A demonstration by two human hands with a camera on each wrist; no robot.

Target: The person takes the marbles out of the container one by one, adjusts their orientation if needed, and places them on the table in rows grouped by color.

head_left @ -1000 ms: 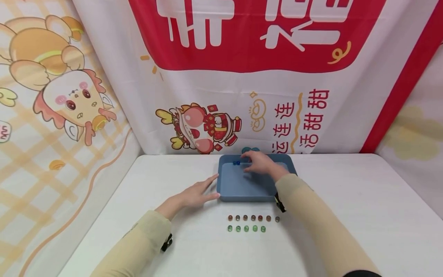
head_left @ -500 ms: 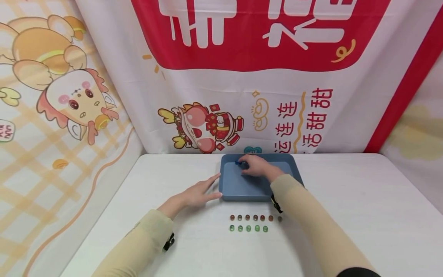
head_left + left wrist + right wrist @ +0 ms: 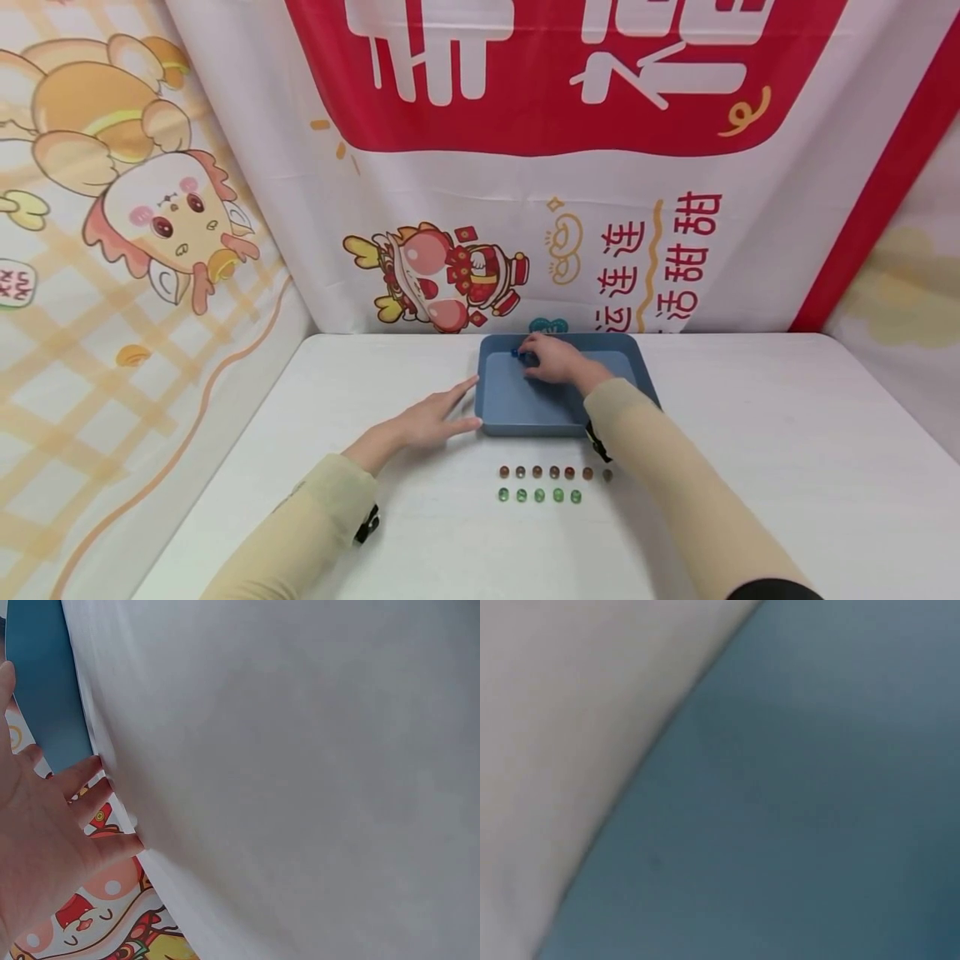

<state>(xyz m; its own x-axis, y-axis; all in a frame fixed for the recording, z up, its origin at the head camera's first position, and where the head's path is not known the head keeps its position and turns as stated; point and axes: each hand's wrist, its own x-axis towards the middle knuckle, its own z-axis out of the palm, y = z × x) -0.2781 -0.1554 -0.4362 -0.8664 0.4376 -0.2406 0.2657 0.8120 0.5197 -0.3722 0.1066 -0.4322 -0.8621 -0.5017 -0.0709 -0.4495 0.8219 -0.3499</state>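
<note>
A shallow blue-grey tray (image 3: 517, 402) lies at the back of the white table. My left hand (image 3: 423, 421) has its fingers spread, with thumb and index tips right at the tray's left side. Over the tray's far left part reaches my right hand (image 3: 557, 358), thumb and index finger curved with a dark gap between them. Small dark blue marbles (image 3: 515, 353) show at its index fingertip; I cannot tell whether it pinches one. In the left wrist view the left hand (image 3: 45, 855) is beside the tray wall (image 3: 45, 675). The right wrist view holds only a blurred tray surface (image 3: 780, 825) and pale cloth or table.
In front of the tray, a row of several reddish-brown and grey glass marbles (image 3: 537, 472) lies above a row of several green marbles (image 3: 539, 495). A printed red and white cloth (image 3: 450, 183) hangs behind the table; another patterned cloth (image 3: 127, 333) covers the left side.
My right hand has come slightly lower and left to the blue marbles, which its fingertips now partly cover. The left hand keeps its place at the tray. The view shifted a little.
</note>
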